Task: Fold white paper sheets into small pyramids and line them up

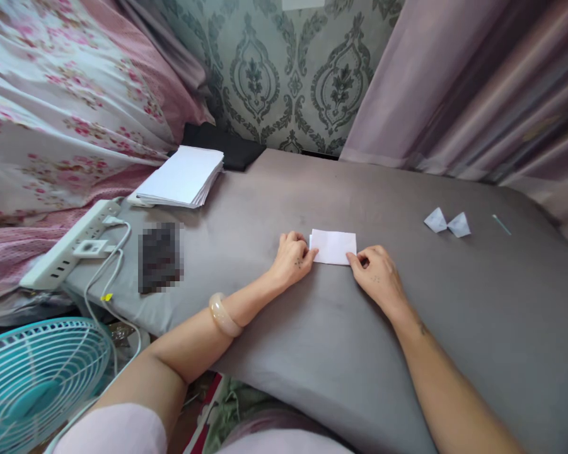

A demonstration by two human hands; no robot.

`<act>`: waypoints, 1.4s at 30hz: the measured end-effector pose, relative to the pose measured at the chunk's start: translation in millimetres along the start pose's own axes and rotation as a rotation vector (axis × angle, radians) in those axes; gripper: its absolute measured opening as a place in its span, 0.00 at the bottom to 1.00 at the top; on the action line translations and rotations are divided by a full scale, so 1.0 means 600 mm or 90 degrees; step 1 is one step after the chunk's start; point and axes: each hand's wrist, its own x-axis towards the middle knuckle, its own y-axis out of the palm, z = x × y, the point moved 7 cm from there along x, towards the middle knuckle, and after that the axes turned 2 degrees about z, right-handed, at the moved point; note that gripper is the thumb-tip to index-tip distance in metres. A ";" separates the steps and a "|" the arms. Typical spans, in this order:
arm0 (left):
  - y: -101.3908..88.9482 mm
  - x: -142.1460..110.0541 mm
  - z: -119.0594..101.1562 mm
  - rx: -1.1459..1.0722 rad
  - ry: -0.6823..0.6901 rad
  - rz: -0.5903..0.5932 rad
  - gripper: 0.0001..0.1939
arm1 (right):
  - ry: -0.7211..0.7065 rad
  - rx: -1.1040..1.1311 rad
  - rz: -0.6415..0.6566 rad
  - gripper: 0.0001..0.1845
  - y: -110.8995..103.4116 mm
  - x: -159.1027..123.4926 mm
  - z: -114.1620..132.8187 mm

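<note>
Together, two hands [294,260] hold one paper [335,246].

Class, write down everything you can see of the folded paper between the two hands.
The folded paper is white and oblong, wider than tall, and looks thin and plain. It has more than one layer: another edge shows at its left side. A faint upright crease seems to cross it. It is at the grey cloth, though whether fully flat is unclear. The left hand holds its lower left corner, the right hand its lower right.
</note>
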 end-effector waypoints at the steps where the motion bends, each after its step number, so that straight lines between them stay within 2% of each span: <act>1: 0.000 0.000 0.001 0.002 0.004 -0.004 0.15 | 0.002 -0.006 0.003 0.17 0.000 0.000 0.001; 10: 0.005 0.004 0.003 0.035 0.041 -0.005 0.14 | 0.030 -0.031 0.012 0.16 0.001 -0.001 0.005; 16: 0.001 -0.001 -0.020 0.159 0.085 0.046 0.11 | 0.032 -0.038 0.023 0.16 0.005 0.000 0.004; 22: 0.007 -0.008 -0.053 0.266 0.264 0.101 0.13 | -0.005 -0.018 -0.004 0.13 -0.001 -0.005 0.001; 25: 0.014 -0.009 -0.056 0.263 0.304 0.157 0.15 | -0.075 -0.037 -0.010 0.16 0.000 -0.015 0.028; 28: 0.012 -0.007 -0.052 0.225 0.281 0.157 0.16 | -0.215 -0.030 0.061 0.24 0.023 -0.038 0.080; 30: 0.012 -0.005 -0.047 0.191 0.253 0.151 0.16 | -0.255 -0.037 0.129 0.27 0.043 -0.055 0.102; 33: 0.018 -0.003 -0.032 0.177 0.190 0.153 0.20 | -0.247 -0.082 0.183 0.35 0.060 -0.072 0.112; 36: 0.028 -0.003 -0.018 0.207 0.136 0.187 0.24 | -0.239 -0.112 0.213 0.37 0.063 -0.079 0.111; 39: 0.033 -0.004 -0.013 0.212 0.122 0.211 0.26 | -0.221 -0.132 0.207 0.39 0.059 -0.078 0.104; 42: 0.028 -0.001 -0.002 0.176 0.102 0.201 0.29 | -0.170 -0.159 0.178 0.40 0.053 -0.076 0.087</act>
